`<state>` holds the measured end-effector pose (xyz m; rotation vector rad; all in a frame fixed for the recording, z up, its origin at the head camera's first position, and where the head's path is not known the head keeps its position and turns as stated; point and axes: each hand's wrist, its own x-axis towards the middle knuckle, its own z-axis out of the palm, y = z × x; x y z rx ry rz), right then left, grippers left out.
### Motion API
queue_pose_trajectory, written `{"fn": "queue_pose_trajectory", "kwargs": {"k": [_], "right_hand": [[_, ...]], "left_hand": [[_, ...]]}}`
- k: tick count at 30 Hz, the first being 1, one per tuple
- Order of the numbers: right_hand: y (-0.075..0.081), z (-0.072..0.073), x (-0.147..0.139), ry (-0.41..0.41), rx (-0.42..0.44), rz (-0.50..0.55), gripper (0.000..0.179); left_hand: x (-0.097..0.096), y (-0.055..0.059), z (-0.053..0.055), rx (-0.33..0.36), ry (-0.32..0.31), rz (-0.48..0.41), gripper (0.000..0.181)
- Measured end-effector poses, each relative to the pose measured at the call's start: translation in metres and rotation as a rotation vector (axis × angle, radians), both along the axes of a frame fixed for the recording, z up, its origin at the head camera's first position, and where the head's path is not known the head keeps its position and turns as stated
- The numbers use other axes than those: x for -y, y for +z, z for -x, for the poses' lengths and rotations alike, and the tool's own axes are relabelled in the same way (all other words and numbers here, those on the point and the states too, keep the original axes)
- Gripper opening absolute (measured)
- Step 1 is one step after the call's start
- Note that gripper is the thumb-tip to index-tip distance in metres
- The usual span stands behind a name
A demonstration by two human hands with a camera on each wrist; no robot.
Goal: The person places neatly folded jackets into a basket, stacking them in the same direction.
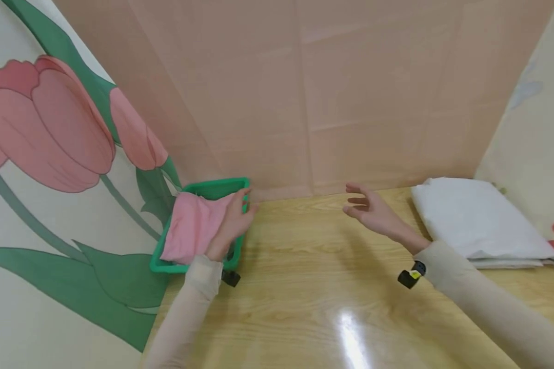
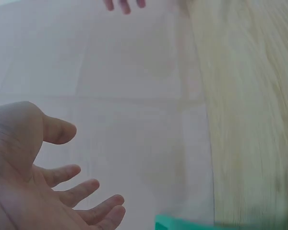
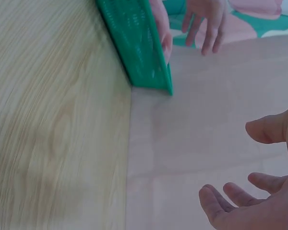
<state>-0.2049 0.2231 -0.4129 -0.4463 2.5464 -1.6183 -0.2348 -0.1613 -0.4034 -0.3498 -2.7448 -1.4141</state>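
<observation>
Above the right side of a green basket point(image 1: 159, 265) is my left hand point(image 1: 234, 219), its fingers spread and relaxed with nothing in them. A pink cloth point(image 1: 191, 225) lies heaped in that basket, partly behind the hand in the head view. My right hand point(image 1: 374, 212) hovers over the wooden table toward its back edge, fingers loosely bent and holding nothing. In the left wrist view the left hand point(image 2: 53, 177) shows its thumb apart from the fingers. The right wrist view shows the right hand point(image 3: 259, 187) likewise, with the basket's side point(image 3: 134, 43) beyond.
A folded white sheet point(image 1: 480, 220) lies at the right of the wooden table point(image 1: 286, 287). A pinkish covering point(image 1: 304, 102) hangs along the back. A tulip-patterned wall point(image 1: 64, 123) stands close at the left, and a pale wall point(image 1: 540, 133) at the right.
</observation>
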Motion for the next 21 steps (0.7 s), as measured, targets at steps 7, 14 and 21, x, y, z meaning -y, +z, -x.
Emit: {"fn": "queue_pose_trajectory", "kwargs": {"k": [7,14,21], "right_hand": [[-0.003,0.0,-0.028,-0.045,0.0,-0.016,0.076],[-0.003,-0.001,-0.052,-0.12,-0.044,-0.053,0.076],[-0.004,-0.004,-0.068,-0.164,-0.066,-0.079,0.078]], "left_hand": [[-0.023,0.001,0.004,-0.043,0.006,0.024,0.059],[-0.045,0.001,0.004,-0.052,0.0,-0.051,0.056],[-0.065,-0.013,0.009,-0.03,-0.006,-0.092,0.055]]}}
